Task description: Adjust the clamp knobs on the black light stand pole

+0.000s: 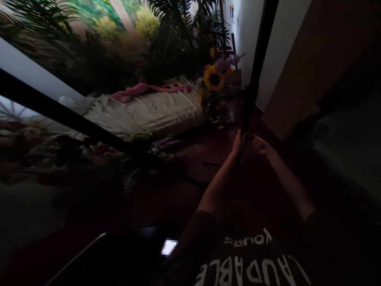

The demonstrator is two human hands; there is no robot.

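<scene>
A dark upright pole [253, 85], like a light stand's, rises in front of me and leans slightly right in view. My left hand [237, 143] is closed around its lower part, with the thumb along the left side. Just right of the pole, my right hand [260, 146] has its fingers curled together at the pole's side. What those fingers pinch, perhaps a small knob, is too dark to make out.
A second dark pole [83, 127] slants across the left. Behind it, a cream cloth [166, 113] covers a low bench, with a pink plush toy [133, 91] on it. Sunflowers [213, 78], palm leaves and a brown panel [300, 75] stand around. A dark glossy surface [127, 254] lies lower left.
</scene>
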